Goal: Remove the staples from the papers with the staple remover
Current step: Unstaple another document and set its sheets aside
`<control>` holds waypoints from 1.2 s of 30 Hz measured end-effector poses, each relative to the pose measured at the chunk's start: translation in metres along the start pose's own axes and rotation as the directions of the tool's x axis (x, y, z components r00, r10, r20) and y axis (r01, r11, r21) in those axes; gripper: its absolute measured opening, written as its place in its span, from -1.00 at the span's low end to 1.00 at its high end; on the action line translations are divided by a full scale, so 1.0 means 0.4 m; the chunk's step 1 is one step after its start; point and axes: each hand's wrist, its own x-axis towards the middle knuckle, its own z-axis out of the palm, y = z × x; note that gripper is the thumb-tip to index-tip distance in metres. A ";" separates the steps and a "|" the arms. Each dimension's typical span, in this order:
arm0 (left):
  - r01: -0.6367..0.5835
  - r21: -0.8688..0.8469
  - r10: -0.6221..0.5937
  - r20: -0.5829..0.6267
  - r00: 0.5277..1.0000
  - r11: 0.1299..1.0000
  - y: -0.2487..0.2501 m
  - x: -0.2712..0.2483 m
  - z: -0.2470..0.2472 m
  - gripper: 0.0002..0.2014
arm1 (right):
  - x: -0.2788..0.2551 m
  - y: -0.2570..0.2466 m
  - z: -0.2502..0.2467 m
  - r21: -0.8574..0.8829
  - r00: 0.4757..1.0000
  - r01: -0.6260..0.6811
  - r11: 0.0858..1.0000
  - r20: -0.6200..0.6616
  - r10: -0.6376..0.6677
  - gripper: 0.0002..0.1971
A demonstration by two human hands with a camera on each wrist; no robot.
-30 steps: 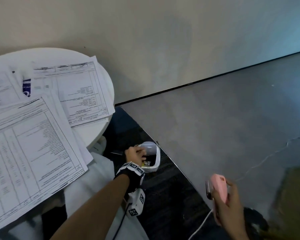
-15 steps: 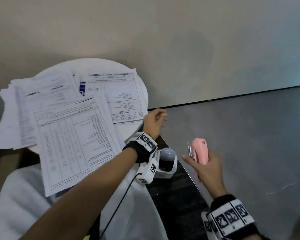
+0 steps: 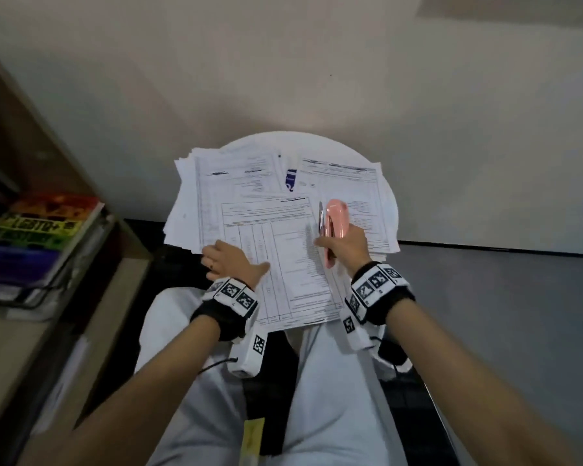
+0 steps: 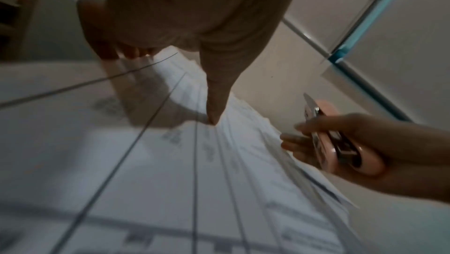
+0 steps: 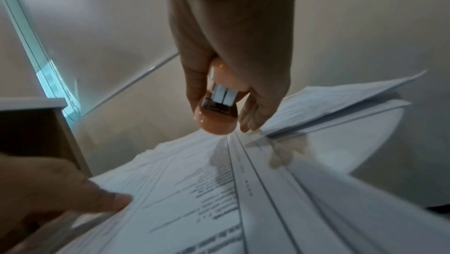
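Several printed paper stacks [image 3: 270, 237] cover a small round white table [image 3: 317, 142]. My left hand [image 3: 233, 260] rests on the near left part of the front stack. Its straight thumb [image 4: 214, 117] presses on the top sheet [image 5: 194, 190], and its fingertips [image 4: 109, 54] touch the paper further left. My right hand [image 3: 337, 247] grips a pink staple remover [image 3: 334, 220] just above the right side of the front stack. The remover's metal jaws point away from me in the left wrist view [image 4: 314, 112], and its pink end [image 5: 216, 121] hovers over the sheets. No staple is visible.
A brown shelf unit [image 3: 91, 264] stands close on the left, holding colourful books [image 3: 44, 223] on a wire tray. A blue-printed slip [image 3: 290, 179] lies between the far stacks. The wall is right behind the table; grey floor [image 3: 502, 314] lies to the right. My lap is below.
My left hand left the small white bin on the floor and came up onto the papers. My right hand carried the pink staple remover up over the table.
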 end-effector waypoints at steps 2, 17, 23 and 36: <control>0.011 -0.044 -0.013 -0.039 0.999 0.999 -0.021 -0.002 0.022 0.02 | 0.022 0.005 0.028 -0.024 1.000 -0.009 1.000 -0.001 0.009 -0.83; -0.160 -0.388 0.086 -0.200 0.976 0.908 -0.040 0.039 0.040 -0.60 | 0.053 0.041 0.036 -0.037 0.999 -0.018 0.999 -0.049 0.016 -0.78; -0.254 -0.329 0.187 -0.224 0.957 0.910 -0.038 0.049 0.043 -0.61 | 0.066 0.058 0.027 -0.015 0.999 -0.038 0.999 -0.014 0.038 -0.77; -0.268 -0.203 0.252 -0.101 0.962 0.942 0.004 0.109 0.018 -0.69 | 0.076 0.074 0.020 0.048 0.998 -0.055 0.997 -0.011 0.056 -0.76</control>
